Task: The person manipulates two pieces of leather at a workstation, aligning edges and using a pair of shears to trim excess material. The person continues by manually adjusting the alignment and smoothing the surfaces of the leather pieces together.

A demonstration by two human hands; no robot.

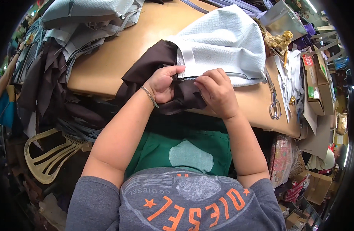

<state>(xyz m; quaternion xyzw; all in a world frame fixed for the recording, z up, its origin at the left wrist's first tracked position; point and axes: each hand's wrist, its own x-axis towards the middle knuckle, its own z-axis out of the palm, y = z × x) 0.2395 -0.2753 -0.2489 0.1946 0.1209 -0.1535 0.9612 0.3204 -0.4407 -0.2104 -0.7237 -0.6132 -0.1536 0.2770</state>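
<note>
Grey T-shirt (161,200) with orange print is closest, well to the near side of the white textured cloth (223,44), which is lying on the tan tabletop (104,65). Left grip (161,86) is pinched on the cloth's near-left corner, dark brown fabric (152,57) bunched in with it. Right grip (220,92) is pinching its near edge. Scissors (273,92) lie just right of it.
</note>
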